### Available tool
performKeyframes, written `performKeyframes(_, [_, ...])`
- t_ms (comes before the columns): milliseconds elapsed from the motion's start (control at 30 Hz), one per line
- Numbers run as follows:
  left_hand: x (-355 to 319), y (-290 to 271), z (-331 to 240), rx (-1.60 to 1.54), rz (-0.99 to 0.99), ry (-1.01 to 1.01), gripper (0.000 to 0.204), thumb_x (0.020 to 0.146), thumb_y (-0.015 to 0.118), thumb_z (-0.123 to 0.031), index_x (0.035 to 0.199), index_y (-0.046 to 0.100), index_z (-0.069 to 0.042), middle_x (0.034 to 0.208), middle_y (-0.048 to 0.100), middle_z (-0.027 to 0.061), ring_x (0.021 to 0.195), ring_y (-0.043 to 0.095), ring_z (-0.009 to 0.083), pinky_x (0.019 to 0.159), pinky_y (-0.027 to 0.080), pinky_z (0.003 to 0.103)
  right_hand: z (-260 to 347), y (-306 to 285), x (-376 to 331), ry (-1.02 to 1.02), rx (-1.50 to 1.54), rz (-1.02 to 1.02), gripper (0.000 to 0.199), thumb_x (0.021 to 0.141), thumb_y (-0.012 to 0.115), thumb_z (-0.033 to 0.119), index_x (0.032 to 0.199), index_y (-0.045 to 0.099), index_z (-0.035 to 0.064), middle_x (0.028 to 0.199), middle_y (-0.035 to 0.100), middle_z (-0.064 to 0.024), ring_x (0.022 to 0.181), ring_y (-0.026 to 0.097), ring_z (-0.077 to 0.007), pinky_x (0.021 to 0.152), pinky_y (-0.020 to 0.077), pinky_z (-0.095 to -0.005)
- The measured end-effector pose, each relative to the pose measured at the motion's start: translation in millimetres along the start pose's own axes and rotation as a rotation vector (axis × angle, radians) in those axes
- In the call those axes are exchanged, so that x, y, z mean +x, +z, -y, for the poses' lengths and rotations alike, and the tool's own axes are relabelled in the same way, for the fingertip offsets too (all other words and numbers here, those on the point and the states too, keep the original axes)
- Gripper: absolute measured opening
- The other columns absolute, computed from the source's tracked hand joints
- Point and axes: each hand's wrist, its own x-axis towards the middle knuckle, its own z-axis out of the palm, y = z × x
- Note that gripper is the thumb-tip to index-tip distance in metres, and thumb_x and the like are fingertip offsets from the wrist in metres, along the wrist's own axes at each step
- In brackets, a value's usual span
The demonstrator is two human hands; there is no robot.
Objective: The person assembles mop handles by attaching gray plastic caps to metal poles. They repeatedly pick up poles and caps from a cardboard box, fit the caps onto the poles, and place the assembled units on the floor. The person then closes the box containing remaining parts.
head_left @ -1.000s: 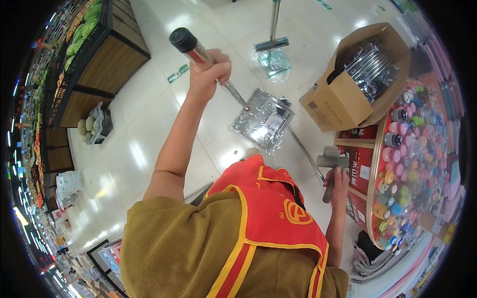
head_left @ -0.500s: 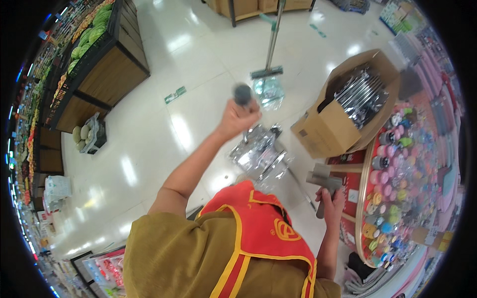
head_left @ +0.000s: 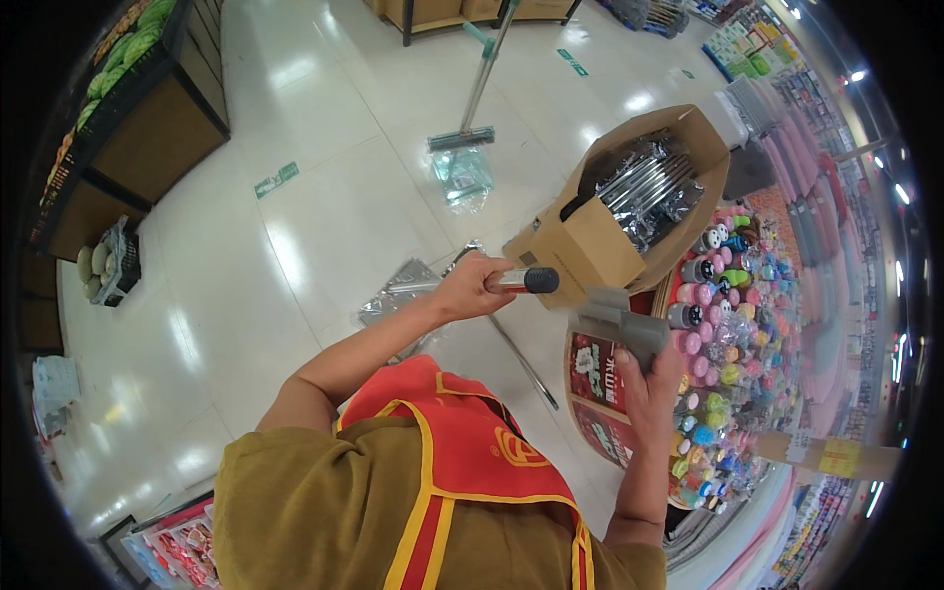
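Left arm [head_left: 366,356] reaches forward and rightward, elbow [head_left: 303,388] bent, left hand [head_left: 474,287] curled tight with its back upward; right forearm [head_left: 642,487] extends forward at the right side, right hand [head_left: 652,393] gripping, thumb [head_left: 626,366] pointing ahead, other fingers mostly hidden

The left forearm [head_left: 366,344] partly hides the wrapped mop head [head_left: 378,307]; the top edge crops watermelons [head_left: 118,51].

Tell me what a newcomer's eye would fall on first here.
The red apron, low in the middle, would likely catch the eye first. Just above it, the left hand grips a pole, and farther right the right hand holds a grey part. Higher up stands an open box of shiny tubes, with bright small goods to its lower right.
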Motion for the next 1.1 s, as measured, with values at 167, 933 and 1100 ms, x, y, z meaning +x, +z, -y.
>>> performKeyframes(167, [0.9, 7.1, 2.8, 0.128, 0.009, 0.075, 0.027, 0.071, 0.069, -0.006, 0.066, 0.043, -0.003, 0.051, 0.034, 0.0118, 0.048, 0.035, 0.0297, 0.045, 0.030, 0.037, 0.3, -1.3, 6.9, 0.010, -0.092, 0.041, 0.032, 0.081, 0.072, 0.015, 0.106, 0.057, 0.0037, 0.084, 0.064, -0.0131, 0.070, 0.062, -0.0269, 0.066, 0.0487, -0.0331])
performKeyframes(933, [13.6, 44.6, -15.2, 0.168, 0.245, -0.032, 0.022, 0.068, 0.067, -0.017, 0.065, 0.050, -0.004, 0.057, 0.053, 0.0154, 0.061, 0.056, 0.0388, 0.055, 0.043, 0.046, -8.9, -10.6, 4.1, 0.234, -0.294, 0.111, 0.030, 0.089, 0.064, 0.022, 0.107, 0.053, 0.0007, 0.085, 0.065, -0.0201, 0.072, 0.062, -0.0381, 0.065, 0.0484, -0.0412])
performKeyframes(1100, [11.2, 63.5, -6.5, 0.188, 0.244, -0.094, 0.019, 0.069, 0.067, -0.018, 0.068, 0.054, -0.004, 0.060, 0.057, 0.0149, 0.064, 0.059, 0.0381, 0.059, 0.046, 0.046, -19.1, -8.2, 3.4, 0.289, -0.366, 0.085, 0.025, 0.097, 0.053, 0.026, 0.096, 0.053, 0.0011, 0.058, 0.051, -0.0025, 0.048, 0.050, -0.0101, 0.044, 0.0422, -0.0261])
